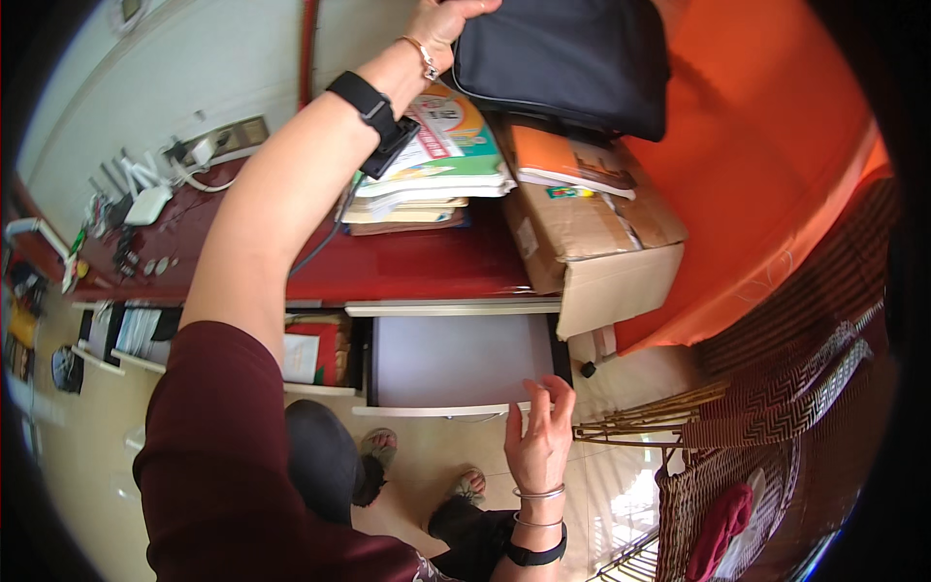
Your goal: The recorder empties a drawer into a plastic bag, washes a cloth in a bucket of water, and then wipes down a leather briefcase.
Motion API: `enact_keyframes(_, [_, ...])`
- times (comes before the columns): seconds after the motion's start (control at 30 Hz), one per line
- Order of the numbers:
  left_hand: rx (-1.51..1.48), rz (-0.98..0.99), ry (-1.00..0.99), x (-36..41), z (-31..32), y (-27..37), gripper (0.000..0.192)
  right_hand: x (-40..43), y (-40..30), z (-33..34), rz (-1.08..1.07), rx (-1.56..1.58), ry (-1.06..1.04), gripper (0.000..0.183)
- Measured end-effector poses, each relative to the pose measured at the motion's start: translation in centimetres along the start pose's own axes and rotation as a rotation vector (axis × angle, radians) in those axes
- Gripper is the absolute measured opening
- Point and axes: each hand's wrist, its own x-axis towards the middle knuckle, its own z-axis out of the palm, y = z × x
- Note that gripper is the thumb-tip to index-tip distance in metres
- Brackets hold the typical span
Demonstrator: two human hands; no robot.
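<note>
At the top edge of the view, my left hand [444, 29] grips the near left side of a black fabric bag [560, 58]; some fingers are hidden by the bag and the picture's edge. The bag is tilted above a stack of books and papers [436, 182] and a cardboard box [618, 225]. Below, a pulled-out drawer [465, 356] with a pale, bare-looking bottom juts from the dark red desk [414, 258]. My right hand [540, 436] is at the drawer's front right corner, fingers slightly bent and apart, holding nothing.
An orange book [567, 160] lies on the box. Orange cloth [742, 182] hangs at the right. More drawers stand pulled out at the left, one with red contents [320, 356]. A white router [149, 205] and cables lie on the desk's left. A woven basket [698, 487] stands lower right.
</note>
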Motion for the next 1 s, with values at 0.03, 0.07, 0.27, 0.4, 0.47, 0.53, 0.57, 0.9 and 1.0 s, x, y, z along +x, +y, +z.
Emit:
enact_keyframes(0.03, [-0.01, -0.024, -0.036, -0.7, -1.4, 2.3, 0.038, -0.1, 0.0, 0.2, -0.04, -0.031, 0.022, 0.031])
enact_keyframes(0.07, [0.002, -0.061, -0.009, -1.6, -2.8, 4.8, 0.039, -0.3, -0.1, 0.3, -0.02, -0.002, 0.002, 0.03])
enact_keyframes(0.27, [0.122, 0.24, 0.153, -11.4, -14.2, 22.6, 0.03, -1.7, -2.5, 0.5, -0.144, -0.016, -0.002, 0.03])
enact_keyframes(0.4, [0.465, 0.563, 0.559, -22.6, -12.7, 29.4, 0.037, -1.9, -2.1, 1.2, -0.173, -0.054, 0.002, 0.03])
enact_keyframes(0.47, [0.614, 0.618, 0.56, -26.6, -14.0, 31.3, 0.042, -2.0, -2.1, 1.2, -0.183, -0.075, 0.017, 0.03])
enact_keyframes(0.53, [0.82, 0.668, 0.617, -29.1, -13.7, 31.7, 0.046, -2.2, -2.2, 0.9, -0.153, -0.043, 0.012, 0.032])
enact_keyframes(0.57, [0.921, 0.695, 0.652, -30.0, -13.6, 31.4, 0.047, -2.3, -2.1, 0.9, -0.158, -0.042, 0.018, 0.032])
enact_keyframes(0.9, [0.871, 0.389, 0.661, -30.1, -24.5, 22.2, 0.044, -2.4, -1.1, 0.2, -0.146, -0.113, 0.052, 0.033])
enact_keyframes(1.0, [0.705, 0.301, 0.622, -29.0, -28.7, 19.0, 0.044, -2.7, -0.3, 0.1, -0.137, -0.167, 0.086, 0.034])
